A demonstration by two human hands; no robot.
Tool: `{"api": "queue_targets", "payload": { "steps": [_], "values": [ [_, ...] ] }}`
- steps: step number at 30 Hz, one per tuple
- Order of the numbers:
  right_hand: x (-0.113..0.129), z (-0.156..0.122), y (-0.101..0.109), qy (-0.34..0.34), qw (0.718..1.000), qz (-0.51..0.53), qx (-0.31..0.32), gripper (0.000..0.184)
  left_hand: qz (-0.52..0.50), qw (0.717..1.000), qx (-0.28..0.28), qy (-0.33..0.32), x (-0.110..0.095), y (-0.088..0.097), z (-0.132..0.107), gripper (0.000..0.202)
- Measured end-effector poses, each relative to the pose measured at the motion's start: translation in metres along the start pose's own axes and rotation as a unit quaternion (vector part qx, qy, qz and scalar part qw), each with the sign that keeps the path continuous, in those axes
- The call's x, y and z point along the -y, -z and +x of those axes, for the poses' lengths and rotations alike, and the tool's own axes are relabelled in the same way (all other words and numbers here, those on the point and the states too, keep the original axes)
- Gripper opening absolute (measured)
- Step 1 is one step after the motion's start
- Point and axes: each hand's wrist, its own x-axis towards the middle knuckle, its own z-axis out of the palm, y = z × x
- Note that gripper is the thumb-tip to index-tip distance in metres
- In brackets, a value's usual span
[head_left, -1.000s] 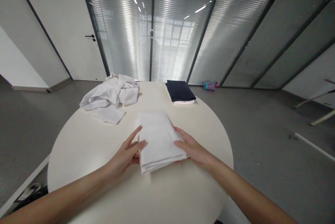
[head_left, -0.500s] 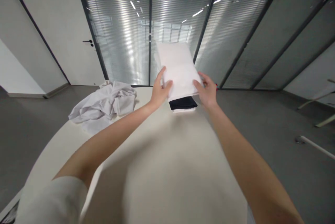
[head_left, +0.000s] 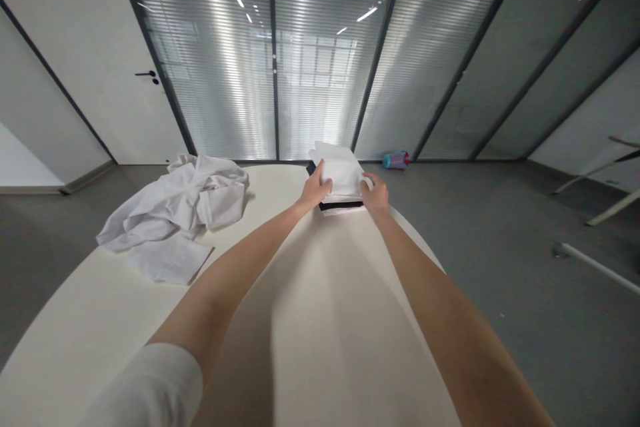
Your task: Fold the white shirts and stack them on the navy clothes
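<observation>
A folded white cloth (head_left: pixel 341 172) lies on a small stack at the far end of the table. My left hand (head_left: pixel 315 189) grips its left edge, thumb on top. My right hand (head_left: pixel 375 194) holds the right edge, fingers curled around it. Beneath it shows a folded black cloth (head_left: pixel 343 205), and under that the thin edge of another white cloth (head_left: pixel 345 211). The garment type of the folded pieces cannot be made out. To the left, a crumpled heap of white cloth (head_left: pixel 185 207) rests on the table, one flap spread toward me.
The white table (head_left: pixel 320 347) has a rounded edge. Behind it stand glass partitions with blinds (head_left: pixel 320 94) and a door (head_left: pixel 100 54) at left. A blue and red object (head_left: pixel 396 160) lies on the floor past the table. Pale furniture legs (head_left: pixel 600 267) stand at right.
Both hands have lowered the folded white cloth from above the stack down onto the black cloth. The view has shifted slightly, and the blue and red object has come into sight.
</observation>
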Motion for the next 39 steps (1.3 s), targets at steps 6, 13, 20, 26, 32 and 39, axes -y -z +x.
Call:
{"api": "queue_targets", "payload": {
  "steps": [6, 13, 20, 26, 32, 39],
  "values": [
    [0.012, -0.014, 0.004, 0.010, 0.995, -0.089, -0.033, 0.040, 0.047, 0.998, 0.035, -0.007, -0.001, -0.014, 0.000, 0.067],
    [0.041, -0.042, 0.007, 0.124, 0.967, -0.220, 0.039, 0.049, 0.098, 0.990, 0.068, -0.081, 0.015, 0.033, -0.074, 0.052],
    [0.059, -0.128, -0.006, 0.347, 0.925, -0.109, 0.114, 0.037, 0.331, 0.931, -0.004, -0.156, 0.062, 0.179, -0.167, 0.058],
    [0.049, -0.177, -0.020, 0.370, 0.905, -0.074, 0.196, 0.037, 0.391, 0.897, -0.202, -0.029, 0.077, 0.272, -0.163, 0.061],
    [0.049, -0.174, -0.021, 0.374, 0.903, -0.080, 0.195, 0.037, 0.389, 0.909, -0.118, 0.089, 0.096, 0.288, -0.153, 0.030],
    [0.047, -0.172, -0.023, 0.376, 0.908, -0.045, 0.178, 0.032, 0.387, 0.904, -0.182, 0.017, 0.069, 0.268, -0.171, 0.025]
  ]
}}
